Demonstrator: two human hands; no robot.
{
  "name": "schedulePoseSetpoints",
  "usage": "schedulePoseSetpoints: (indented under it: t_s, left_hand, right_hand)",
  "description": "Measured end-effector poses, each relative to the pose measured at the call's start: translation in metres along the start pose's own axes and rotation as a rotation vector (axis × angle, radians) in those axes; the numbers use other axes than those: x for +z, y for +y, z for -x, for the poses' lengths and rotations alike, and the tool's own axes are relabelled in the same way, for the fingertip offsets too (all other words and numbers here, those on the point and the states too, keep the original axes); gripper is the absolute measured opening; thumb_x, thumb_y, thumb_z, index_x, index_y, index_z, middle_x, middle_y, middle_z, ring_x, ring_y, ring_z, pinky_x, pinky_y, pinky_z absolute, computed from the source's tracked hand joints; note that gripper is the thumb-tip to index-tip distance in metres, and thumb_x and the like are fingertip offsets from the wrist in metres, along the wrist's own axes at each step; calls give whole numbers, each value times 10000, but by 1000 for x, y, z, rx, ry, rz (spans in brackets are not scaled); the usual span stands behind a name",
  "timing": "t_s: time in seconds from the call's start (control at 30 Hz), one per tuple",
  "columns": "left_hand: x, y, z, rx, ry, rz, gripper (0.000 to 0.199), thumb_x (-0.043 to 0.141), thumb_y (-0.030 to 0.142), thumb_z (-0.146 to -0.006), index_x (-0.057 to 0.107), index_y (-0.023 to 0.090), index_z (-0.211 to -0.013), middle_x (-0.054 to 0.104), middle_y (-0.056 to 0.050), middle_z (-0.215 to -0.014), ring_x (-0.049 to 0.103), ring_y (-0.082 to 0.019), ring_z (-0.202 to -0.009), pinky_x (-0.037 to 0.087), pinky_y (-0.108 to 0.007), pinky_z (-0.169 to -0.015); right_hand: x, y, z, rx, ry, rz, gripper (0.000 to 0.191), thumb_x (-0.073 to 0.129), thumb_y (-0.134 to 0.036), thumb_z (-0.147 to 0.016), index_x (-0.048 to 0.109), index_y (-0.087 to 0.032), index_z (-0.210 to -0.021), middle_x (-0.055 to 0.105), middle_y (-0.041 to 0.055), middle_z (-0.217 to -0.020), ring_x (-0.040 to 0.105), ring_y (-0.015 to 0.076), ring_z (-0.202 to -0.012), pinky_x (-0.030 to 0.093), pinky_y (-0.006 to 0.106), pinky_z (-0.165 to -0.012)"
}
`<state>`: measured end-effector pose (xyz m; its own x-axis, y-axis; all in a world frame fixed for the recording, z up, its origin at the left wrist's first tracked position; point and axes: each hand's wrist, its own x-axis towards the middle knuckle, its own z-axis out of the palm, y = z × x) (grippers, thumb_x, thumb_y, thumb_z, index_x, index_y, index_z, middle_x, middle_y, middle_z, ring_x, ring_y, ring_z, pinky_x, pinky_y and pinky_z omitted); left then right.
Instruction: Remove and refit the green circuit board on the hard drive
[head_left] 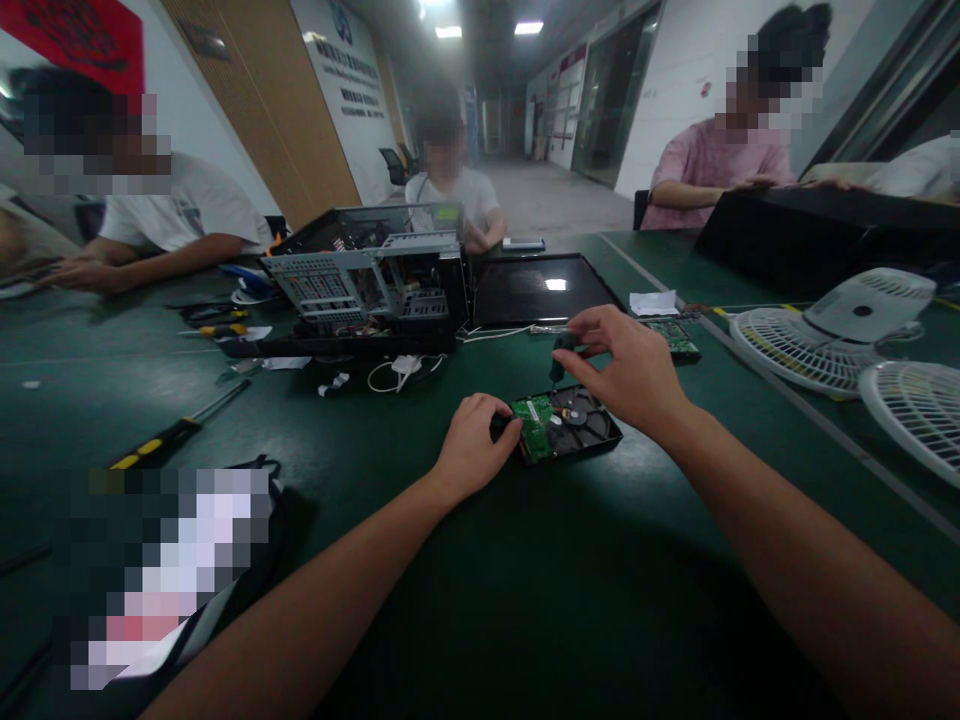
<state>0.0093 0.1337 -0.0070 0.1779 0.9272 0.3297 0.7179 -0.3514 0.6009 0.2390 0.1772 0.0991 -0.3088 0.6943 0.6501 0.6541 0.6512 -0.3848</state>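
Observation:
A hard drive (pixel 585 428) lies on the green table, its green circuit board (pixel 534 428) on the left side facing up. My left hand (pixel 478 440) grips the drive's left edge between thumb and fingers. Over the drive's far edge, my right hand (pixel 626 368) holds a small dark screwdriver (pixel 558 362) upright by its handle. The screwdriver's tip points down at the board's right edge; whether it sits in a screw is too small to tell.
An opened computer case (pixel 360 285) stands behind, beside a flat black panel (pixel 536 287). White fan parts (pixel 795 335) lie right. A yellow-black screwdriver (pixel 176 430) and a dark bag (pixel 97 560) are left. Several people sit around the table (pixel 360 440).

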Motion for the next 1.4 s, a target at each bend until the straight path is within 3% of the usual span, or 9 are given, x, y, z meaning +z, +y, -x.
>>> schedulePoseSetpoints:
  t_s: [0.5,0.73,1.17,1.4]
  left_hand:
    - [-3,4,0,-35,-20,6,134,636,334,-978,657,218,-1041,663,-70,-1093,609,-257,-1057,509,-432,-944]
    - [-2,2,0,-19,-9,4,144,632,352,-983,656,220,-1035,663,-72,-1098,608,-262,-1060,511,-442,-944]
    - [0,-1,0,-5,1,-1,133,642,331,-975,658,214,-1036,660,-70,-1083,606,-254,-1050,502,-430,-953]
    - [0,0,0,2,2,2,119,638,321,-974,651,217,-1030,662,-66,-1076,607,-254,-1053,503,-431,-958]
  right_hand:
    - [0,1,0,-3,-6,7,231,746,-360,-883,629,-221,-1026,727,83,-1027,716,227,-848,594,385,-740]
    - [2,1,1,44,-14,-19,283,745,-345,-877,615,-223,-1096,740,98,-1049,730,236,-856,612,395,-706]
    - [4,3,2,-51,0,-9,173,707,-360,-925,643,-222,-1008,702,92,-1055,698,221,-861,602,386,-752]
    - [7,5,4,-67,-17,23,187,628,-331,-958,622,-212,-1102,688,115,-1132,694,226,-873,587,394,-756]
